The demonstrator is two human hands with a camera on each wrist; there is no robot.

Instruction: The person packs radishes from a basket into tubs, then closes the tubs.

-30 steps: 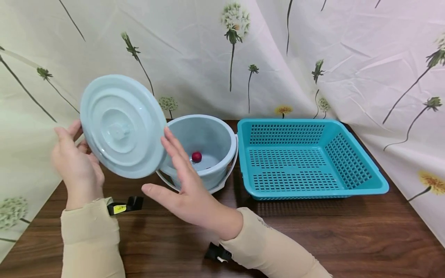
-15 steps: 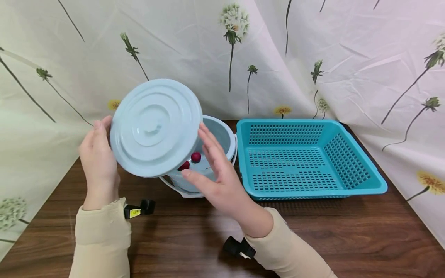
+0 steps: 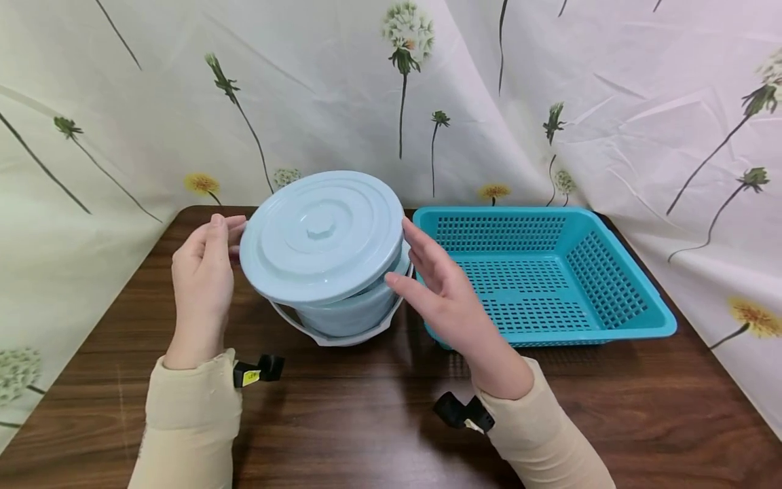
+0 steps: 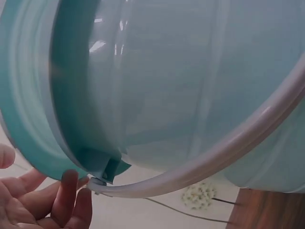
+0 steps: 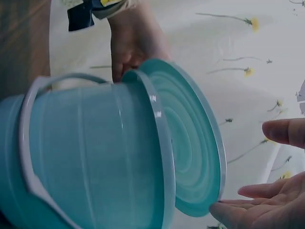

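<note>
A round light-blue lid (image 3: 318, 234) with a small central knob lies slightly tilted over the light-blue bucket (image 3: 348, 314). Between lid and bucket rim a gap shows in the right wrist view. My left hand (image 3: 204, 285) holds the lid by its left edge; in the left wrist view its fingers (image 4: 69, 195) are at the underside, close to the handle joint. On the other side, my right hand (image 3: 446, 299) touches the lid's edge with its fingertips, fingers fairly straight and thumb spread. The bucket's handle (image 3: 354, 337) hangs down in front. The lid hides the inside of the bucket.
A teal perforated basket (image 3: 544, 333) stands right of the bucket, just beyond my right hand. Both sit on a dark wooden table (image 3: 342, 421). Behind hangs a white cloth (image 3: 305, 88) printed with dandelions.
The lid has moved right and down from the left of the bucket, tilting flatter until it covers the opening. Both hands moved right with it. The red balls inside are now hidden.
</note>
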